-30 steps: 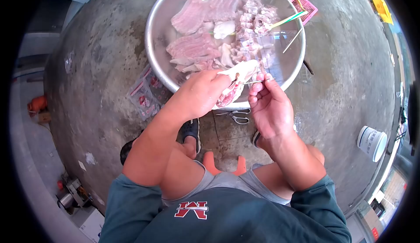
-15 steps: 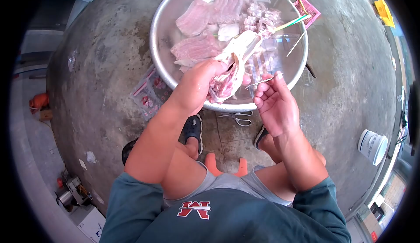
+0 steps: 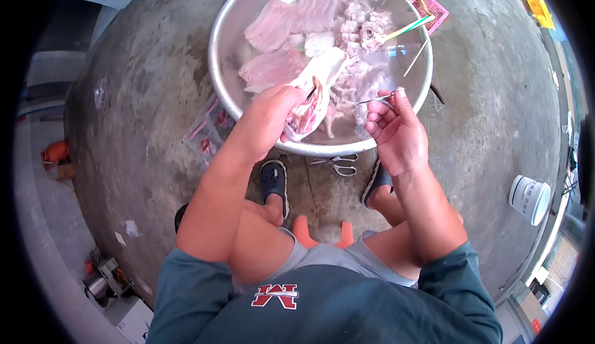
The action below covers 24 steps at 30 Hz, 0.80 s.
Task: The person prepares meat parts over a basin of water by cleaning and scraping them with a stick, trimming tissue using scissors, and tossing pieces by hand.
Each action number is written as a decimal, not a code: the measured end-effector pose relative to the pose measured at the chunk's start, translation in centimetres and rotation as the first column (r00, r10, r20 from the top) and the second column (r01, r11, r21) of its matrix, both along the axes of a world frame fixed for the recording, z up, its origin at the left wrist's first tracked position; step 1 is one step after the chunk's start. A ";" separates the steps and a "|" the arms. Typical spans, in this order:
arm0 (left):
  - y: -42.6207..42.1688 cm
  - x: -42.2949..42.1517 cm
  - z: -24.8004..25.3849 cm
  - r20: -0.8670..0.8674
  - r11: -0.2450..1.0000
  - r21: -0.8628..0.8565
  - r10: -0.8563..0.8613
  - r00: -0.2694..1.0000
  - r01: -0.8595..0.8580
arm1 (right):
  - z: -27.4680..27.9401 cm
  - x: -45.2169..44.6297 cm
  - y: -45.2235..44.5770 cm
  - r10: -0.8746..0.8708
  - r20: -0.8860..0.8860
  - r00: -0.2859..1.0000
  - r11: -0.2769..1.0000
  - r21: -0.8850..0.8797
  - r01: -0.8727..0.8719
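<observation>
Over the near rim of the metal basin (image 3: 322, 150), the left hand (image 3: 273, 116) was clamped on a piece of meat (image 3: 325, 74), its long axis slanting toward the basin's far right. The right hand (image 3: 396, 122), farther off, pinched a thin metal tool (image 3: 380, 98) apart from it; I saw nothing between. Scissors (image 3: 343, 170) lay just outside the near rim; meat slabs (image 3: 271, 25) filled its left.

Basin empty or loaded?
Loaded: pink meat slabs and smaller chunks lie inside the metal basin. Liquid level: can't tell.
</observation>
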<state>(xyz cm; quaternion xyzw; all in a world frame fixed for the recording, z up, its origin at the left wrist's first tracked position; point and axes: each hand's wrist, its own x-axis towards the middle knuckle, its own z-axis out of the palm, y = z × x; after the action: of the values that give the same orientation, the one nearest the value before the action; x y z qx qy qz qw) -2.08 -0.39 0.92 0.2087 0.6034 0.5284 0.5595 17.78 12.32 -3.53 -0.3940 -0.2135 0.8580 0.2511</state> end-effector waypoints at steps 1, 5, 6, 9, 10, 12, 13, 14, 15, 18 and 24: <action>-0.1 -0.1 -0.3 -0.108 1.000 -0.006 -0.011 0.994 0.010 | -0.4 0.2 0.1 0.034 -0.013 0.999 0.999 0.019 -0.034; -0.5 -0.8 -0.8 -0.176 0.988 -0.124 -0.115 0.978 0.094 | -1.4 0.3 -0.8 0.269 0.173 0.947 0.931 0.206 -0.302; -0.4 -1.2 -0.7 -0.180 0.992 -0.105 -0.089 0.980 0.071 | -1.6 0.1 -1.4 0.361 0.269 0.893 0.870 0.247 -0.426; -1.1 -1.4 -0.4 -0.179 0.994 -0.111 -0.020 0.984 0.000 | -7.4 0.6 -3.4 0.541 0.647 0.537 0.380 0.382 -0.843; -1.2 -1.4 0.0 -0.190 0.990 -0.140 -0.001 0.982 -0.026 | -9.1 0.7 -4.4 0.571 0.705 0.421 0.281 0.315 -0.907; -1.3 -1.6 0.4 -0.195 0.986 -0.156 0.026 0.980 -0.058 | -13.5 1.9 -7.0 0.566 0.783 0.257 0.119 0.231 -0.966; -1.5 -1.7 0.4 -0.190 0.987 -0.148 0.038 0.981 -0.067 | -16.2 2.8 -8.2 0.546 0.810 0.215 0.057 0.220 -0.974; -1.8 -1.8 0.3 -0.182 0.986 -0.146 0.050 0.982 -0.077 | -18.5 3.7 -9.0 0.485 0.855 0.185 0.008 0.207 -0.978; -2.0 -2.1 0.2 -0.163 0.987 -0.146 0.039 0.986 -0.063 | -20.5 5.2 -9.7 0.425 0.892 0.151 -0.041 0.186 -0.982; -2.8 -2.5 -0.5 -0.196 0.995 -0.103 -0.001 0.981 -0.020 | -28.1 9.5 -12.3 0.358 0.919 0.164 0.076 0.146 -0.986; -2.6 -1.9 0.8 -0.139 0.975 -0.223 -0.056 0.989 0.024 | -32.3 8.2 -14.2 0.297 0.934 0.201 0.332 0.097 -0.938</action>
<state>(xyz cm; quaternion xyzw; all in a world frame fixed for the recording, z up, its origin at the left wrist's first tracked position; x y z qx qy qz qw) -4.01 -2.96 1.74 0.1954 0.6929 0.4303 0.5446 26.00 -1.84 -35.86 -0.4630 -0.7457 0.4491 -0.1666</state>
